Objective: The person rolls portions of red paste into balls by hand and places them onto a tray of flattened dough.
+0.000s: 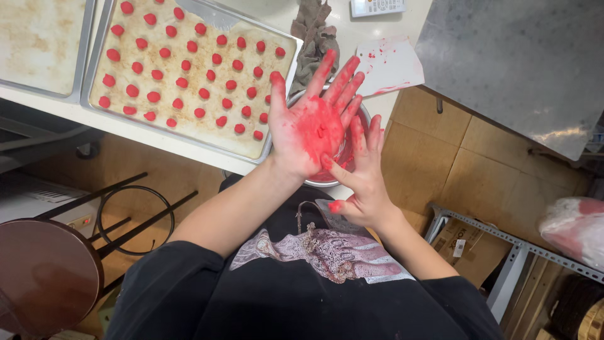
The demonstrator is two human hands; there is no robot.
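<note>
- Starting at the far left, a second baking tray (pixel 78 47) is peeking in at the edge, holding only a pale crumb layer.
- Next along, the big metal baking tray (pixel 100 44) is carrying rows of small red dough balls (pixel 182 82) on pale crumbs, with bare crumb along the near edge.
- Now the left hand (pixel 311 126) is hovering palm-up and fully spread over the steel bowl (pixel 324 181), gripping nothing; the palm is smeared red, and a small red dough bit (pixel 321 131) is sitting in its middle.
- The right hand (pixel 362 182) is coming in just beside it, fingers loosely extended, fingertips (pixel 327 161) touching the heel of the left palm; it is holding nothing either.
- By my read, the portioning step is under way: dough is being worked between the palms, above the bowl.
- The next move is calling for the palms to close over that bit, which is lying on the open left palm, clear of the right fingertips.
- Further right, a red-stained white scraper (pixel 389 63) is lying on the counter (pixel 377 104), past a crumpled brown cloth (pixel 314 38).
</note>
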